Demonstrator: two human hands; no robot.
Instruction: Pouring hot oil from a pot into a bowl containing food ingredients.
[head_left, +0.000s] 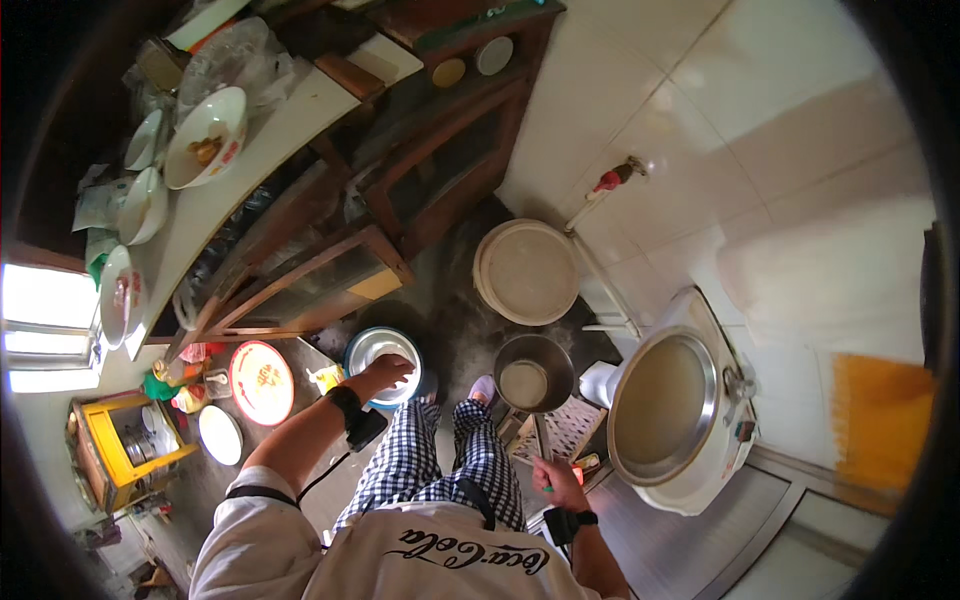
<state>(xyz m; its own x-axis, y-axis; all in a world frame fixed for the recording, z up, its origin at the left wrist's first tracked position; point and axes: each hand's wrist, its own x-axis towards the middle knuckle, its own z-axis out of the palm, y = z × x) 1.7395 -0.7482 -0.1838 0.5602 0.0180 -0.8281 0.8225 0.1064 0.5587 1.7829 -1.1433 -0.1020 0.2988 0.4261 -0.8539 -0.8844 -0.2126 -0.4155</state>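
My right hand (556, 484) is closed around the long metal handle of a deep saucepan (563, 358). The pan is held above the floor, and a pale round patch shows inside it. Over a shiny round metal vessel with a blue rim (365, 346) is my left hand (388, 372). Its fingers are bent downward; whether they touch or grip anything there cannot be told. A black device is strapped to each wrist.
At right, a metal basin (716, 405) of cloudy liquid sits over a white sink (679, 501). A lidded tub (527, 272) stands ahead. To the left are a red-rimmed tray (261, 382), a white bowl (220, 435), and a wooden cabinet (307, 281) beneath a shelf of bowls.
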